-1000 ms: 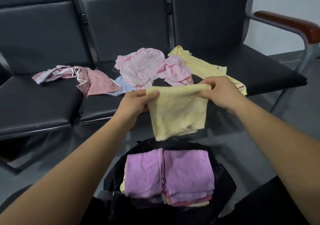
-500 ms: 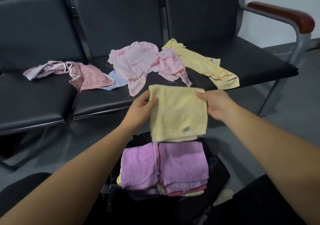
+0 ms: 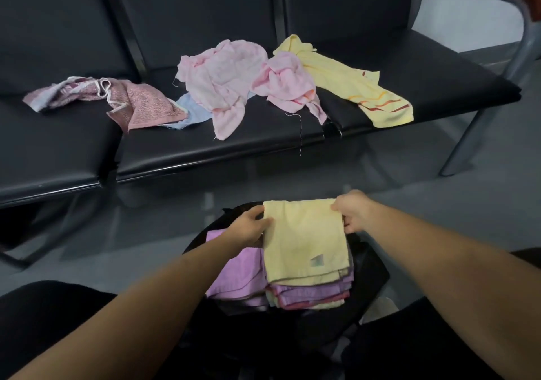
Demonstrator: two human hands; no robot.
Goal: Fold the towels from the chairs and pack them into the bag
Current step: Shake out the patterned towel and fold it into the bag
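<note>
Head view showed both hands holding a folded yellow towel (image 3: 304, 248) over the open black bag (image 3: 370, 268). The left hand (image 3: 248, 227) pinched its far left corner, thumb on top. The right hand (image 3: 354, 212) gripped the far right corner, fingers curled round the cloth. The towel lay on a stack of folded purple towels (image 3: 310, 294) inside the bag, apparently resting on it, though the dark bag made its rim hard to trace.

On the black chairs (image 3: 205, 151) beyond lay five unfolded pieces: a patterned pink towel (image 3: 140, 104) at left, a pale blue towel (image 3: 190, 110) partly beneath a large pink towel (image 3: 222, 78), a smaller pink towel (image 3: 285, 82), and a yellow striped towel (image 3: 351, 86) at right.
</note>
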